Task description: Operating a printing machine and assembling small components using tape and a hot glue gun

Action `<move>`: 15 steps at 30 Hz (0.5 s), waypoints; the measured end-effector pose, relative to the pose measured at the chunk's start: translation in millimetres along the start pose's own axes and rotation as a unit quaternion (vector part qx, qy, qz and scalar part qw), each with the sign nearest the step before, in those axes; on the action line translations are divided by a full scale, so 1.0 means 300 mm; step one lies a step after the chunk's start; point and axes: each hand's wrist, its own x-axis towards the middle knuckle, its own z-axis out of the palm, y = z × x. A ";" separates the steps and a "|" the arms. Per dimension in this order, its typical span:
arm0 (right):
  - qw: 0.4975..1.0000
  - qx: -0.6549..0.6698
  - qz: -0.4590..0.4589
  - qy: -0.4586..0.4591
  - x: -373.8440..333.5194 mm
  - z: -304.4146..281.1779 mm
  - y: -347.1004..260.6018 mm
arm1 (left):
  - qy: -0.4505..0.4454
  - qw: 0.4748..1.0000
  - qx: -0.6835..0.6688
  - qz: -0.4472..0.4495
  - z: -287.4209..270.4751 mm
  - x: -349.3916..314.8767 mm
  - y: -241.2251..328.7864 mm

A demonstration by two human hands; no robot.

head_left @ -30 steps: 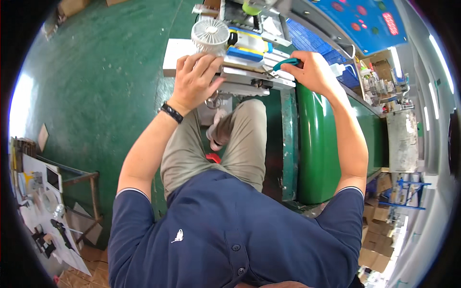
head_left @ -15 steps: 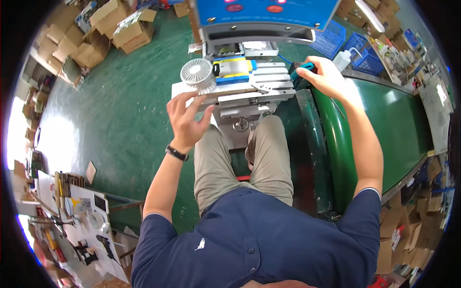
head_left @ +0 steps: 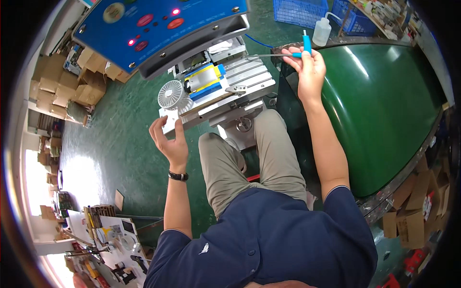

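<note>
My right hand [head_left: 309, 72] is closed around the teal handle of a T-handle hex key [head_left: 307, 44], above the near left corner of a green-topped surface. Its thin metal shaft points left toward the slotted machine bed [head_left: 249, 74]. Fingers spread and holding nothing, my left hand [head_left: 170, 144] hovers by the near left end of the bed. Just beyond it stands a small white fan [head_left: 171, 94] with a round grille. Right of the fan, a grey block-shaped piece [head_left: 203, 79] lies in a blue and yellow holder [head_left: 206, 90]. A small metal clamp [head_left: 236, 89] sits on the bed.
A blue control panel [head_left: 158, 29] with lit red lights overhangs the bed. The green surface [head_left: 379, 110] lies to my right, with a squeeze bottle [head_left: 322, 32] and blue crates [head_left: 300, 13] beyond. Cardboard boxes [head_left: 89, 67] stand far left; a cluttered table [head_left: 113, 242] is at lower left.
The view has turned, shifting the machine leftward. My right hand has turned over, bringing the hex key's shaft into sight. My left hand has drawn slightly back from the bed and stays open.
</note>
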 end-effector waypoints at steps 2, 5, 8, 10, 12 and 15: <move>0.999 0.028 0.039 0.004 0.043 -0.009 0.037 | -0.009 1.000 0.015 -0.007 -0.019 -0.026 0.001; 0.995 0.060 0.083 0.006 0.085 -0.009 0.087 | -0.018 0.999 0.037 -0.015 -0.059 -0.069 0.005; 0.993 0.006 0.120 -0.024 0.101 0.016 0.123 | -0.020 0.996 0.045 -0.079 -0.094 -0.115 0.010; 0.990 -0.011 0.136 -0.037 0.122 0.024 0.153 | -0.020 0.993 0.052 -0.103 -0.100 -0.138 0.010; 0.983 -0.083 0.153 -0.049 0.169 0.006 0.179 | -0.028 0.993 0.051 -0.107 -0.105 -0.165 0.011; 0.971 -0.156 0.168 -0.060 0.187 -0.010 0.215 | -0.037 0.992 0.048 -0.111 -0.111 -0.187 0.008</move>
